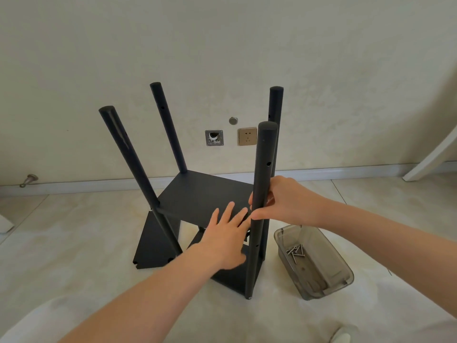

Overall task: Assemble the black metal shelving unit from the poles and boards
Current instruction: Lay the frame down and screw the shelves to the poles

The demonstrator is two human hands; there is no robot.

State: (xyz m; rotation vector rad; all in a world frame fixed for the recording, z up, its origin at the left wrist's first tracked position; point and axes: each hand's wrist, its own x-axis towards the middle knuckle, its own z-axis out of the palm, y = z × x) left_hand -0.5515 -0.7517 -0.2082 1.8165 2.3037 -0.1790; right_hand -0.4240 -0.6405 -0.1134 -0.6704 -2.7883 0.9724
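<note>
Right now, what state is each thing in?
near-right pole, upright, held
other poles, upright, untouched
upper board, raised, level between poles
left grip, fingers straight, flat on upper board
right grip, curled round near-right pole
tray, on floor, uncovered
screws, loose in tray

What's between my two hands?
The near-right black metal pole, gripped by the right hand; the left hand rests on the black board. Head view.

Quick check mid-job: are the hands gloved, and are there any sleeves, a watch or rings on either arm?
No gloves: the left hand and right hand are bare. The left forearm and right forearm are uncovered to the frame edge, no sleeve in view. No watch, bracelet or ring shows on either side.
</note>
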